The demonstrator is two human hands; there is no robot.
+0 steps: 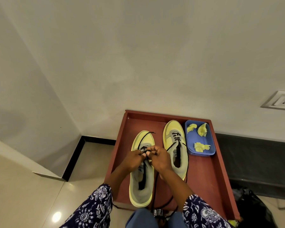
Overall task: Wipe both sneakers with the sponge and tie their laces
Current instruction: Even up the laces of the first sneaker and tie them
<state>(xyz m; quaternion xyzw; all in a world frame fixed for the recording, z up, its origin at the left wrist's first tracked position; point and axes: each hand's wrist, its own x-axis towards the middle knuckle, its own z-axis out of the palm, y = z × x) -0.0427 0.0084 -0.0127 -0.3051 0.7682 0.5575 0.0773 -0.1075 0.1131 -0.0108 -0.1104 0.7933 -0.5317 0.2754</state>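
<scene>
While both hands meet over the near sneaker (pixel 141 171) at the tray's (pixel 209 175) left edge, the left grip (pixel 134 159) and right grip (pixel 160 159) each pinch its black lace (pixel 142 141). Beside it the far sneaker (pixel 175 145) touches a blue tub (pixel 211 145) of yellow sponge scraps (pixel 201 146) in the far right corner, with bare tray floor along the right edge.

Two sneakers (pixel 158 162) side by side in tray (pixel 209 175), tub (pixel 190 149) right.
</scene>
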